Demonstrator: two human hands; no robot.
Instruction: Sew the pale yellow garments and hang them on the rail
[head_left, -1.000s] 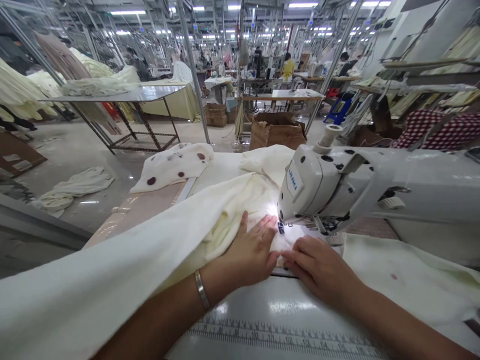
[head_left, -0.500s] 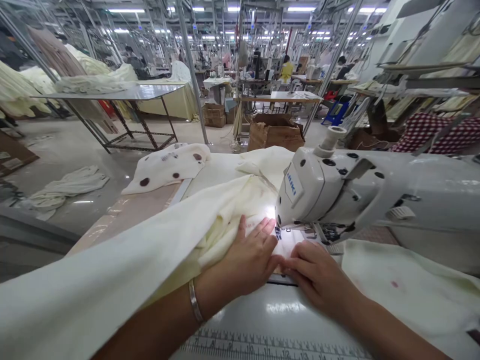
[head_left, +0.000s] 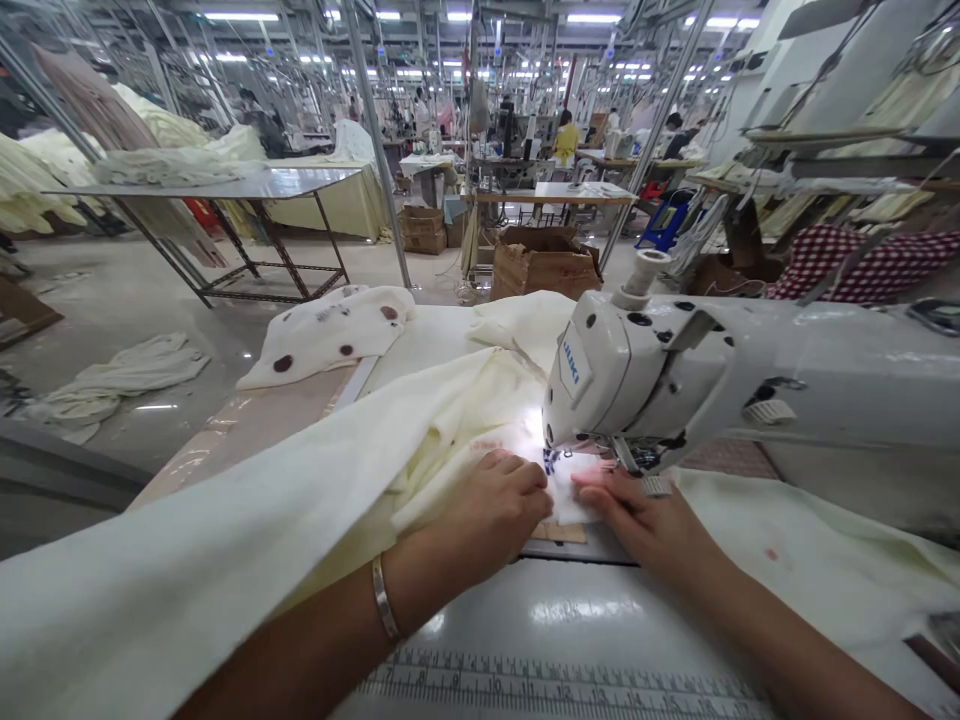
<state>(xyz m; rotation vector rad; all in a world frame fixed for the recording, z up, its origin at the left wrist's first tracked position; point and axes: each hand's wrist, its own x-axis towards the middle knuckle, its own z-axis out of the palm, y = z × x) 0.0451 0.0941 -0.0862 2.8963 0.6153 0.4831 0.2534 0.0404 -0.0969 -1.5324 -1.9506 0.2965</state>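
A large cream fabric (head_left: 285, 500) runs from the lower left across the table to the sewing machine (head_left: 637, 375). My left hand (head_left: 491, 505), with a bracelet at the wrist, is closed with curled fingers on the fabric's near edge, left of the needle. Its fingertips are hidden. My right hand (head_left: 645, 510) lies to the right of the presser foot, fingers stretched over a lit white part of the cloth (head_left: 566, 485). Between the hands this part lies flat under the machine head.
A printed ruler (head_left: 525, 685) runs along the table's front edge. Spotted cloth (head_left: 322, 335) lies at the far left of the table, and pale fabric (head_left: 787, 540) at the right. Behind stand a cardboard box (head_left: 536, 265) and a metal table (head_left: 300, 182).
My left hand's spread fingers have curled in and come back slightly toward me. My right hand has moved away from the left, and its pinched fingers have stretched out.
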